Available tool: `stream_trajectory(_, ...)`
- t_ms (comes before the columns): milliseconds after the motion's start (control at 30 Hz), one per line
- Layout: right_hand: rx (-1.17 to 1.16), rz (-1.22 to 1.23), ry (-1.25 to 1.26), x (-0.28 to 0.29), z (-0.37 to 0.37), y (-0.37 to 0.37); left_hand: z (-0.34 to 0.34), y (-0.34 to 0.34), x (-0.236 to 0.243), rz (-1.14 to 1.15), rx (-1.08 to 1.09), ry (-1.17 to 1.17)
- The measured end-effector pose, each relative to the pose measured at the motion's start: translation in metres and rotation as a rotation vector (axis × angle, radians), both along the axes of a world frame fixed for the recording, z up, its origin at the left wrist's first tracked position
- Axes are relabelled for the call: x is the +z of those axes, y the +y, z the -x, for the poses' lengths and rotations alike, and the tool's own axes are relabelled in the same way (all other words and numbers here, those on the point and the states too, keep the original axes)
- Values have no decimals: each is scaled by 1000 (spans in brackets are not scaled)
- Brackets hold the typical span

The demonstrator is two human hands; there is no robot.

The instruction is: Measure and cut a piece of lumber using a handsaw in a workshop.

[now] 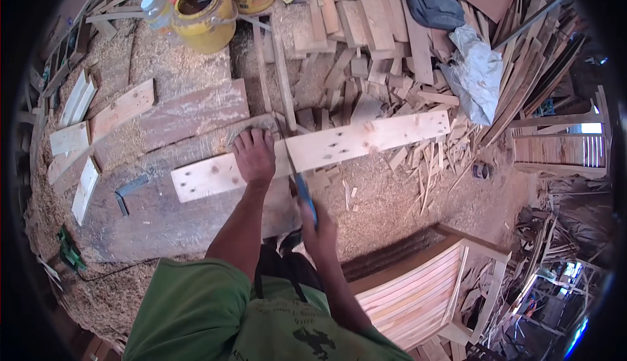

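A long pale plank (339,144) with dark knots lies across the edge of a worn workbench (189,224), its right part reaching out past that edge. My left hand (253,157) presses down on the plank with fingers spread. Closed around the blue handle of a handsaw (304,198) is my right hand (319,232), slightly blurred. The saw's narrow blade crosses the plank just right of my left hand. Whether the blade has cut into the wood cannot be made out. On the bench to the left rests a try square (130,192).
Yellow buckets (204,21) and a plastic bottle (155,10) stand at the back left. Short board pieces (83,188) lie at left, near a green tool (69,249). Offcuts (392,74) pile up behind the plank. A slatted wooden piece (411,289) stands at my right.
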State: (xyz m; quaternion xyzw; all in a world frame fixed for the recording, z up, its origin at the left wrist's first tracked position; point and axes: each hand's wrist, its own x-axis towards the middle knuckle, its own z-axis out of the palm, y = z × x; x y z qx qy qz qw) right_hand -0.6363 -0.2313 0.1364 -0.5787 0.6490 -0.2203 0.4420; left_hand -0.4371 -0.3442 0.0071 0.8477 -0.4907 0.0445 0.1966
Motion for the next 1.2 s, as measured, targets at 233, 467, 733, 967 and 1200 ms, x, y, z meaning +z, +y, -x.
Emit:
stream_trajectory(233, -22, -61, 57, 13, 28, 42, 0, -1, -5, -2, -8, -6)
stream_trajectory(467, -9, 71, -44, -38, -20, -20, 0, 3, -4, -76, -14, -14)
stream_trajectory(733, -47, -223, 137, 16, 12, 22, -3, -1, -9, -67, -16, -21)
stream_trajectory(967, -6, 112, -36, -15, -24, -32, -1, 1, -9, -58, -10, -31)
stream_trajectory(1200, -51, 37, -9, 39, 38, 57, -3, 1, -14, -10, -44, -76)
